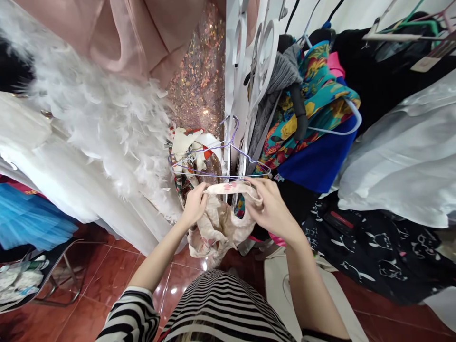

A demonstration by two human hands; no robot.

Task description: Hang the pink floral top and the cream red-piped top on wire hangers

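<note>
the left hand (pixel 195 204) and right hand (pixel 269 206), fingers curled nearly closed, each pinch one end of the pale cloth (pixel 217 228), maybe to spread its top. it hangs between them, just near of the purple hanger (pixel 223 176).

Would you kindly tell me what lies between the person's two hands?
In the head view, the cream garment lies there, its pink-marked upper band running from the left hand to the right hand.

red tile flr (pixel 110 270) w/ light glints (pixel 173 289); white wall (pixel 359 13) top rt; metal-leg seat (pixel 50 271) lower lt; white scrollwork frame (pixel 231 57) ctr.
</note>
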